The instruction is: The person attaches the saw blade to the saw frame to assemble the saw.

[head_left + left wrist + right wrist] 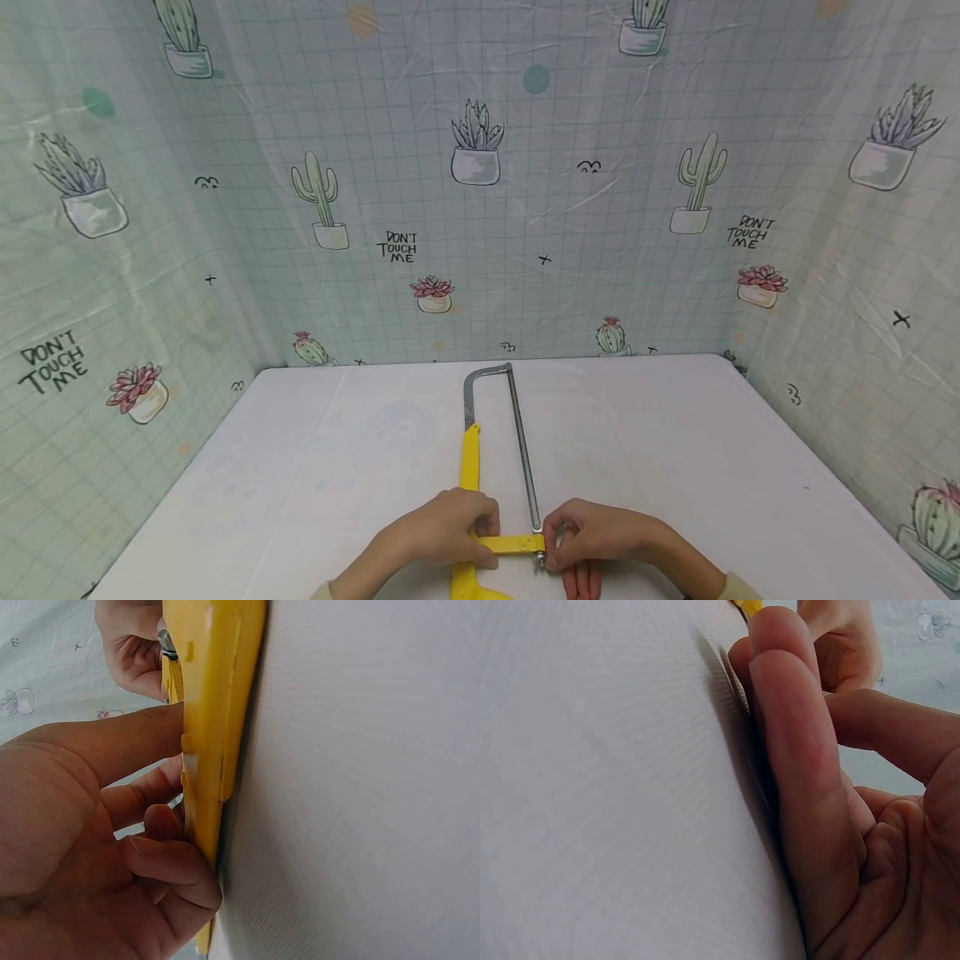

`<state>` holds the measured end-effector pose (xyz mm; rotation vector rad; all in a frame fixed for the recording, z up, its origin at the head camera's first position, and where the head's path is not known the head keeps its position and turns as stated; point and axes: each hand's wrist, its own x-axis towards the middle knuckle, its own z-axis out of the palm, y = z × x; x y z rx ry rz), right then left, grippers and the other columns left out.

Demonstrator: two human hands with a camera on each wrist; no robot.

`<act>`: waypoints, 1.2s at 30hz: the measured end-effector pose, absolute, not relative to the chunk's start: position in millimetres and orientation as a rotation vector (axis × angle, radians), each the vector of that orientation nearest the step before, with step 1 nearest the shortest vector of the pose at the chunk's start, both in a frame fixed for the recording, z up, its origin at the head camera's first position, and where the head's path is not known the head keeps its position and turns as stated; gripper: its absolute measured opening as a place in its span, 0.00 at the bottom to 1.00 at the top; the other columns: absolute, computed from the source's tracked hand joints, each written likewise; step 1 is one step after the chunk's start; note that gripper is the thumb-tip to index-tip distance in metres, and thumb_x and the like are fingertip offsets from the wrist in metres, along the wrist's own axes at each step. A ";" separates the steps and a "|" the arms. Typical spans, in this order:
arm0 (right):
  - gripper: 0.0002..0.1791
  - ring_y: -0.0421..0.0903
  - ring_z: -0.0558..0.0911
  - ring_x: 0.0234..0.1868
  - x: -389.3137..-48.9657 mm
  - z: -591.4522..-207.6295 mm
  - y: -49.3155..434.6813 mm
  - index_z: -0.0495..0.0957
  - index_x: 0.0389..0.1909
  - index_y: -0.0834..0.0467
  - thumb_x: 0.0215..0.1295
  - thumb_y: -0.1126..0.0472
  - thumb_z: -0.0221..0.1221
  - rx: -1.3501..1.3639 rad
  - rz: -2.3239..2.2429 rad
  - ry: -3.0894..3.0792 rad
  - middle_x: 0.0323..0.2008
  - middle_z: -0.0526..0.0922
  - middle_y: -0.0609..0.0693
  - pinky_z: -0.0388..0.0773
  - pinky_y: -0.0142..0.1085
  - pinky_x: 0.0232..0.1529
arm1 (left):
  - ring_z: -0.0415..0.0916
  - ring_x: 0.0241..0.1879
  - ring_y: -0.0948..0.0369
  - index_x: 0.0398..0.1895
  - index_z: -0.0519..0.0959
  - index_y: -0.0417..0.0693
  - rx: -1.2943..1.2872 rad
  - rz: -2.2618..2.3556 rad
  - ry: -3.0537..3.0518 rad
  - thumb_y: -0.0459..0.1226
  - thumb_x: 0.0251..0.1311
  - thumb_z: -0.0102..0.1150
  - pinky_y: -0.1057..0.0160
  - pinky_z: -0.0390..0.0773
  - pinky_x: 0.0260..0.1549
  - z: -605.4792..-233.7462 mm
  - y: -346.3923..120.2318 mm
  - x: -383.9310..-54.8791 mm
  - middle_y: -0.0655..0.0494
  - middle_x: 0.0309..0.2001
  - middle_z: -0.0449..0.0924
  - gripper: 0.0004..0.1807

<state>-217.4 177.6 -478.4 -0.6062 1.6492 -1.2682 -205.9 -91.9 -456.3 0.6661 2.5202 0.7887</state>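
Observation:
A hacksaw [470, 460] with a yellow frame and handle lies flat on the white table, its grey blade [522, 450] to the right. My left hand [448, 527] grips the yellow frame just above the handle, thumb and fingers on either side of the crosspiece [512, 545]. At the right end of that crosspiece, my right hand [600, 535] pinches at the metal wing nut [539, 562], which also shows in the left wrist view beside the right fingers. Lower fingers [802, 742] of the right hand lie along the tabletop; they hide the nut in the right wrist view.
The white table [360, 442] stretches out on both sides of the saw. Behind and beside it hangs a gridded cloth [480, 225] printed with cactus drawings, close to the table's back edge.

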 end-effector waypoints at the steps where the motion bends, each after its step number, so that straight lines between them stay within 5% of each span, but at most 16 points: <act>1: 0.01 0.31 0.83 0.18 -217.3 -478.3 177.6 0.79 0.39 0.56 0.71 0.63 0.60 -0.606 -1.269 1.650 0.22 0.87 0.43 0.78 0.24 0.22 | 0.70 0.27 0.69 0.30 0.80 0.59 0.667 0.789 2.520 0.42 0.52 0.78 0.69 0.72 0.29 -456.2 -91.9 -206.0 0.68 0.28 0.78 0.12; 25: 0.02 0.33 0.83 0.18 -216.2 -477.5 177.2 0.80 0.40 0.58 0.70 0.63 0.61 -0.609 -1.278 1.673 0.22 0.87 0.45 0.78 0.25 0.22 | 0.70 0.27 0.69 0.30 0.80 0.59 0.672 0.789 2.521 0.42 0.52 0.78 0.69 0.72 0.30 -456.0 -91.7 -206.8 0.68 0.28 0.78 0.12; 36: 0.07 0.32 0.82 0.15 -215.5 -478.5 175.0 0.80 0.37 0.54 0.71 0.55 0.62 -0.584 -1.235 1.771 0.18 0.85 0.42 0.75 0.24 0.20 | 0.69 0.26 0.68 0.30 0.79 0.59 0.648 0.790 2.518 0.41 0.52 0.78 0.69 0.71 0.29 -454.7 -90.9 -205.3 0.67 0.27 0.78 0.12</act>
